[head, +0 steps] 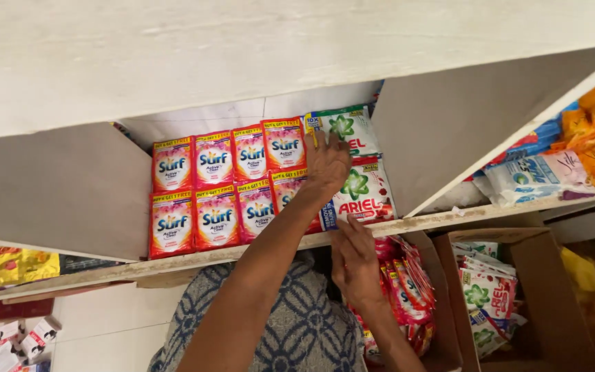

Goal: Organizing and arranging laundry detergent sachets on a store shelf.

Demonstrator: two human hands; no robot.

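Eight red sachets [211, 189] already stand in two rows on the shelf [242, 253]. The left hand [326, 164], fingers spread, presses a sachet at their three o'clock; the right hand [355, 262], loosely open, rests below; a box [449, 303] holds more.

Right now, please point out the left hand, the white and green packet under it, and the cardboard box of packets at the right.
left hand [326, 164], head view, back of the hand.
white and green packet [366, 193], head view, its front.
cardboard box [556, 289], head view, right inner wall.
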